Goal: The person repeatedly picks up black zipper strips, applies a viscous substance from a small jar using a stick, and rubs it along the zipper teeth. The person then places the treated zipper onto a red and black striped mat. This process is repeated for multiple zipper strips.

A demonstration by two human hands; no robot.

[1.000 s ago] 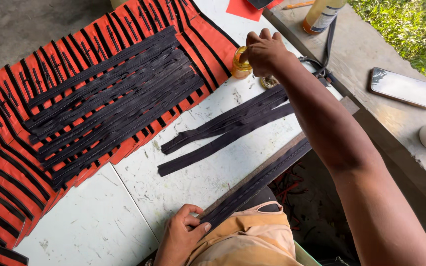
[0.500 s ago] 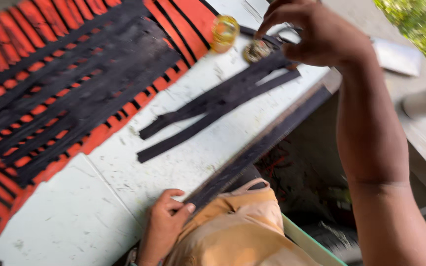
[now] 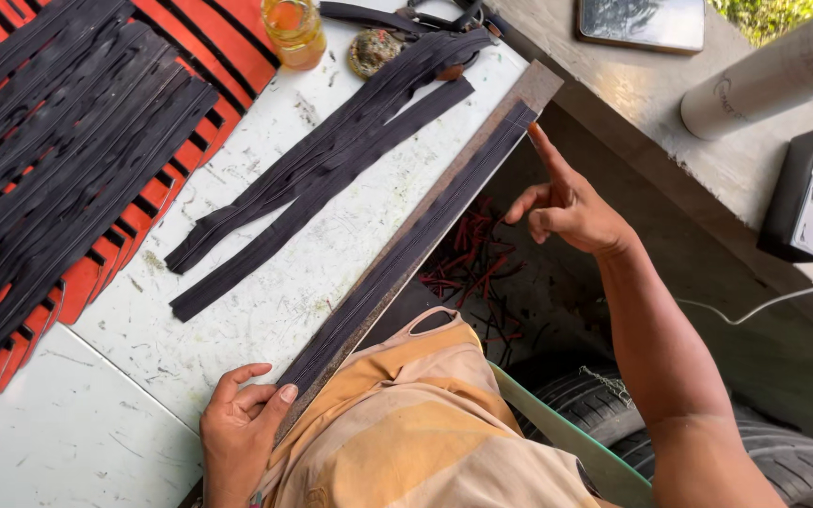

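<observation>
Beside strip (image 3: 425,230), right hand (image 3: 566,202) withdrawn.

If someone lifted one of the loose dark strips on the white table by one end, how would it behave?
The loose dark strips would probably droop: they are long, thin and lie in slight waves. Likely light, since they lie flat and ribbon-like. Their matte surface suggests they would drag rather than slide on the white table.
</observation>
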